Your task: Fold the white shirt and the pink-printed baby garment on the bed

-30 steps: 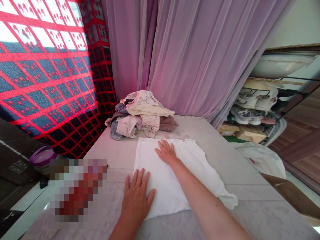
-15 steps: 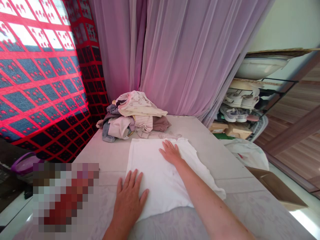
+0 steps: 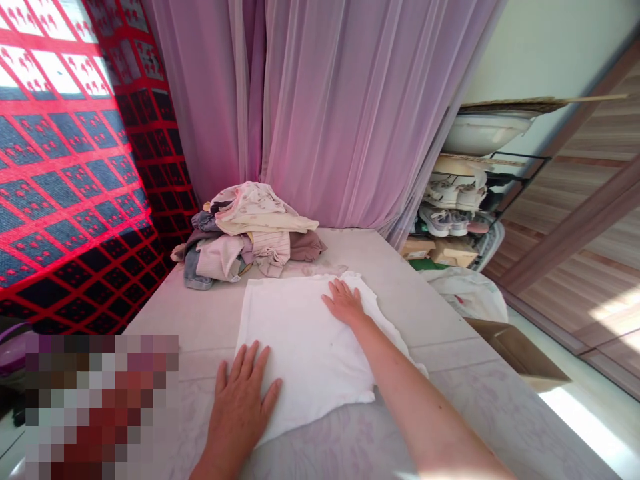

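Note:
A white cloth garment (image 3: 295, 347) lies spread out on the pale, flower-patterned bed or table cover (image 3: 470, 400). My left hand (image 3: 243, 393) rests flat at its near left edge, fingers spread, partly on the cloth and partly on the cover. Farther off, my right hand (image 3: 345, 303) lies palm down near the garment's far right part, its fingers apart. Neither hand grips anything. My right forearm hides some of the right edge of the cloth. Beyond the garment, to the left, sits a heap of folded and crumpled clothes (image 3: 250, 230).
Purple curtains (image 3: 330, 120) hang behind the surface. On the left is a red and black patterned drape (image 3: 145, 220). At right stand a shoe rack (image 3: 453, 207), a plastic bag (image 3: 465, 293) and a cardboard box (image 3: 520, 350). A blurred-out patch covers the lower left.
The view has turned slightly to the right. My right hand has slid a little over the garment, and the near right edge of the cloth has shifted. My left hand stays flat.

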The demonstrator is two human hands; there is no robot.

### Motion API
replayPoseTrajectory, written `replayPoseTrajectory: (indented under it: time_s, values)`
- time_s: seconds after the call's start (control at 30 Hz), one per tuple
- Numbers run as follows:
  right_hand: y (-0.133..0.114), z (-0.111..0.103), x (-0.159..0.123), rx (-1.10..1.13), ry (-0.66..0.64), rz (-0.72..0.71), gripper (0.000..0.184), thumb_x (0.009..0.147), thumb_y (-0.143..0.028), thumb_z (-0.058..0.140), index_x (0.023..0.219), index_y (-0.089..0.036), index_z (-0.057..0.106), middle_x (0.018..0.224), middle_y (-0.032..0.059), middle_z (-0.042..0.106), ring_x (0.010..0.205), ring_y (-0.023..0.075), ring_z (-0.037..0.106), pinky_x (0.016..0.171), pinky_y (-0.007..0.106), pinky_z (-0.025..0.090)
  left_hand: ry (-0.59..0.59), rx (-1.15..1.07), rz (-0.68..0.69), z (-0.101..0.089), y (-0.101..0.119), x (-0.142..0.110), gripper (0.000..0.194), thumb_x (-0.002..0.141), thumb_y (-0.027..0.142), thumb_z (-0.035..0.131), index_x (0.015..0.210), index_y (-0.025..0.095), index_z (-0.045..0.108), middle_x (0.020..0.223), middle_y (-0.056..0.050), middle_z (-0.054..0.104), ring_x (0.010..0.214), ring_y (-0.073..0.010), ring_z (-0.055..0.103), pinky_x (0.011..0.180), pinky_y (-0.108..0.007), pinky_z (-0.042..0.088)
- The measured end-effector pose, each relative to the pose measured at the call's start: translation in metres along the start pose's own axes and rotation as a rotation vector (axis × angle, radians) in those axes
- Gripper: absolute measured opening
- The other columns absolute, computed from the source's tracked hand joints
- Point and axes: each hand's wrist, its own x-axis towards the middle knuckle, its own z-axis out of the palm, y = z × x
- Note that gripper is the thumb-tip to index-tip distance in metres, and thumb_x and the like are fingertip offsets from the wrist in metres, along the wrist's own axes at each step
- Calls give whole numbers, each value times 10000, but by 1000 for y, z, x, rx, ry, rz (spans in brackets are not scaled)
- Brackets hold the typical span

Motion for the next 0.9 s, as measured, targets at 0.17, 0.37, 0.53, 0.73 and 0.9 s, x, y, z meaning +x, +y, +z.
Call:
replayPoseTrajectory:
  time_s: [0.17,0.37,0.53,0.73,0.9]
  values:
    - [9,-5,4,-5,37,62,637,961,-516,165,1517,-205,198,1603,62,112,1460,223,84,1148,534,101,6,21,13,1,-1,0,562,909,474,366,1406,228,458,1510,-73,379,1405,-289,307,1116,-561,202]
    - [24,-4,-13,-16,7,61,604,972,-484,159,1510,-217,220,1603,57,118,1456,222,113,1148,539,111,3,18,10,2,0,0,586,901,503,386,1411,223,451,1513,-91,374,1407,-306,297,1112,-571,199]
    - [45,0,-36,-25,23,48,593,976,-483,191,1508,-223,229,1602,47,120,1460,209,93,1151,525,99,3,18,11,3,-2,2,612,897,534,382,1424,227,434,1521,-95,362,1415,-315,277,1123,-563,176]
    - [71,-15,-61,37,88,161,529,986,-397,222,1471,-212,320,1553,91,287,1406,221,275,1103,440,262,-15,10,28,3,-4,3,619,894,535,374,1427,224,427,1517,-94,371,1415,-315,277,1116,-568,188]
    - [96,-22,-106,109,159,353,471,940,-401,353,1325,-175,502,1232,136,626,1124,255,582,911,364,427,-21,38,22,-2,-2,4,616,896,520,364,1420,205,436,1518,-96,368,1414,-312,278,1107,-570,202]
